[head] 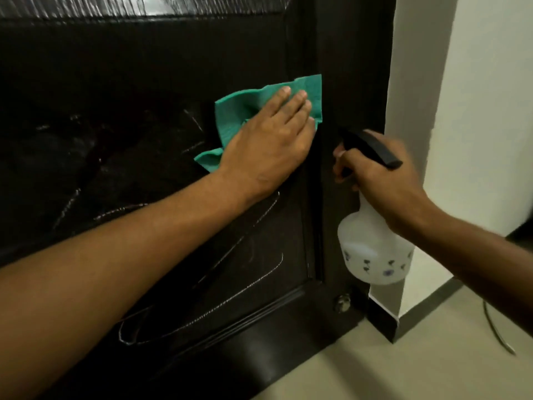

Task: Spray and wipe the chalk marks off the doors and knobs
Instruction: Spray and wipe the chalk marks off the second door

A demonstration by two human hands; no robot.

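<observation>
Your left hand [269, 145] has no closed grip: its fingers lie straight, pressing the green cloth [230, 111] flat on the dark door [144, 67], while your right hand [383, 180] grips the spray bottle [372, 249] by the neck, its nozzle aimed at the door. The remaining chalk marks [259, 249] lie below and left of the cloth, their long strokes slanting down toward the lower left. The cloth hand is the nearer one, so the next wipe probably goes downward.

Cloth [233, 116] on door [144, 67] — bottle [372, 249] rightward
</observation>
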